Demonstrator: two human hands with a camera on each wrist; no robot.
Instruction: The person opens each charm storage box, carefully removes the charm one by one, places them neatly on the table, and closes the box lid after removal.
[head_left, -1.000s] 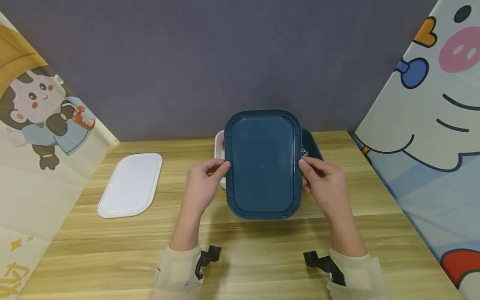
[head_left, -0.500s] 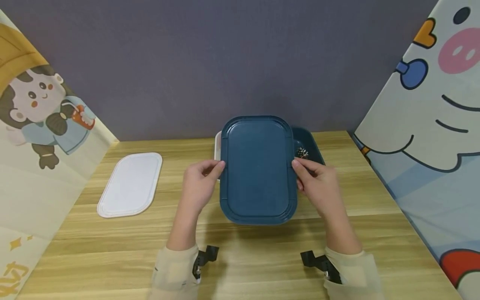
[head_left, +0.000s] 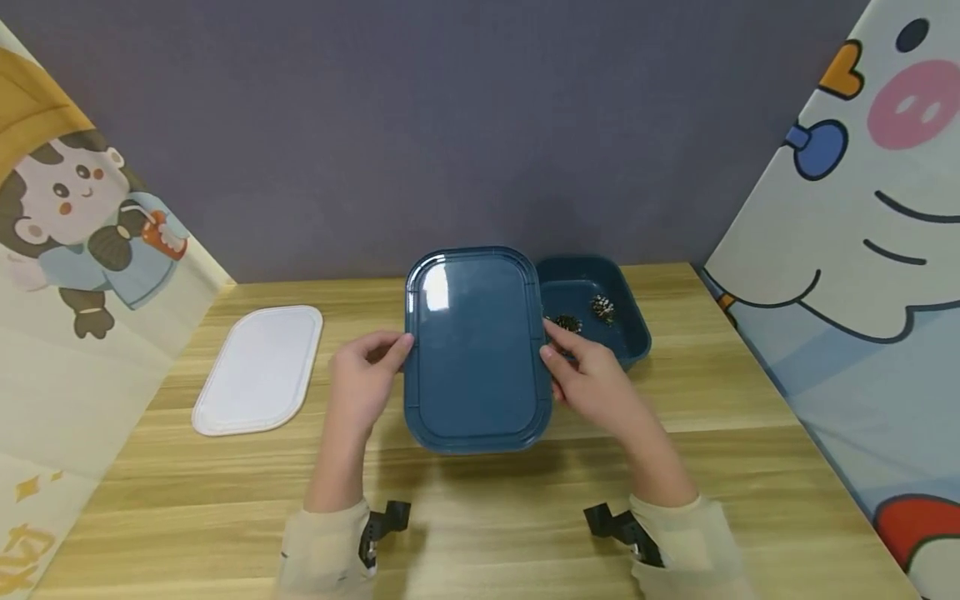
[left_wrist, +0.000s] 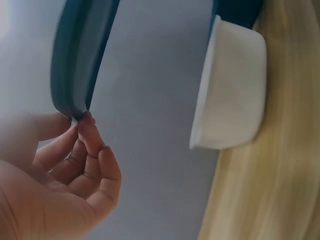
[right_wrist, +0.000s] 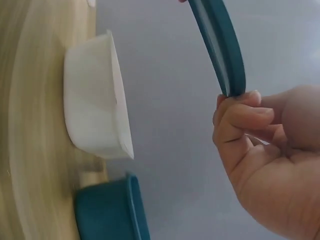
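Note:
A dark blue rounded lid is held up over the table by both hands. My left hand pinches its left edge between thumb and fingers, and my right hand pinches the right edge. Behind it, a white box shows in both wrist views, standing on the table; the lid hides it in the head view. Right of the lid stands a dark blue box without a cover. Inside it lie small pine cones with whitish tips, some partly hidden by the lid and right hand.
A white rounded lid lies flat on the left of the wooden table. A grey back panel rises behind the boxes. Printed cartoon panels flank the table on both sides.
Both hands have carried the blue lid to the left and slightly down toward me. More of the blue box and its pine cones has come into sight; the white box is now covered in the head view.

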